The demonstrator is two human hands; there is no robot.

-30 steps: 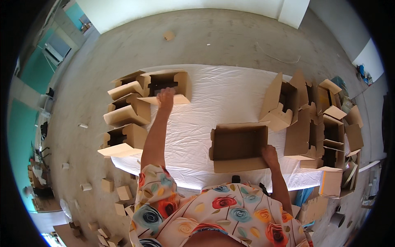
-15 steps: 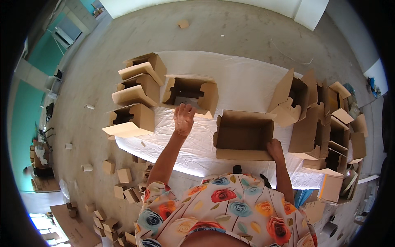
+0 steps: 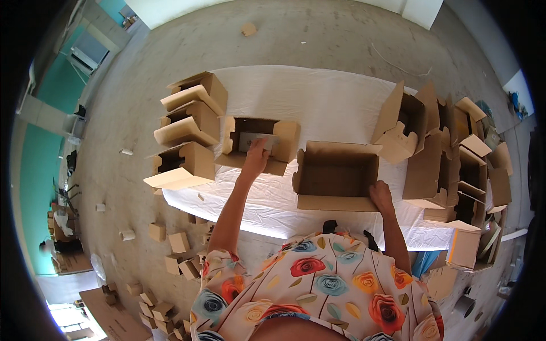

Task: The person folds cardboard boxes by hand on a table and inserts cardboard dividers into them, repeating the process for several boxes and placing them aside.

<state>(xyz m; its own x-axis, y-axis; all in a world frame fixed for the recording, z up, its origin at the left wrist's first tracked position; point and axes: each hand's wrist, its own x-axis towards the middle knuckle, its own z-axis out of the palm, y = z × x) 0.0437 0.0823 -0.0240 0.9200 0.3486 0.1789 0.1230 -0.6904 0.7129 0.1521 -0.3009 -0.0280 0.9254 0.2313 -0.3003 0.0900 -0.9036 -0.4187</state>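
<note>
Slab of grey [image 3: 245, 141], its long axis running roughly along the table's [image 3: 335, 102] near edge, lies in the small box [image 3: 288, 140] beneath your nearer left hand [image 3: 257, 157], grip unclear, while your right hand [image 3: 381, 195] grasps the big box's [image 3: 335, 203] right end.

The pale top [image 3: 341, 307] carries red, orange and blue roses [image 3: 307, 267] — its sleeves [image 3: 219, 275] leave both forearms [image 3: 234, 210] bare.

The left hand [image 3: 257, 159] reaches into a small carton [image 3: 288, 140], fingers [image 3: 257, 143] seemingly on a grey item [image 3: 244, 141]; the right hand [image 3: 380, 194] holds a larger box [image 3: 334, 202] on the counter [image 3: 324, 105]
</note>
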